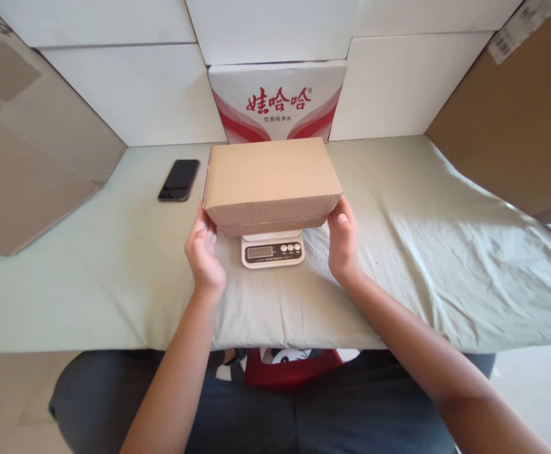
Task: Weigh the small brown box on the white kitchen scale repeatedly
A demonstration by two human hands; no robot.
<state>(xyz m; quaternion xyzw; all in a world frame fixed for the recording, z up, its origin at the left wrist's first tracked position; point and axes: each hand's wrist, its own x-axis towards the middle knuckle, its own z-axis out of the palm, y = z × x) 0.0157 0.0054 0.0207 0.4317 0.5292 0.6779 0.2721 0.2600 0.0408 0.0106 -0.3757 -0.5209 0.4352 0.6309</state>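
Observation:
A brown cardboard box (pixel 270 173) sits on or just over a small white kitchen scale (pixel 273 255); its front overhangs the weighing plate, so I cannot tell whether they touch. My left hand (pixel 204 252) grips the box at its lower left end, and my right hand (pixel 344 239) grips the lower right end. Both sets of fingers are partly hidden behind the box. The scale's grey display and row of round buttons face me, and no digits can be read on it.
A black phone (pixel 179 180) lies left of the box on the pale green cloth (pixel 115 277). White boxes (pixel 275 28) wall the back, one with red lettering (pixel 279 101). Large cartons stand at left (pixel 34 145) and right (pixel 516 120). Below the table edge is something red (pixel 289 373).

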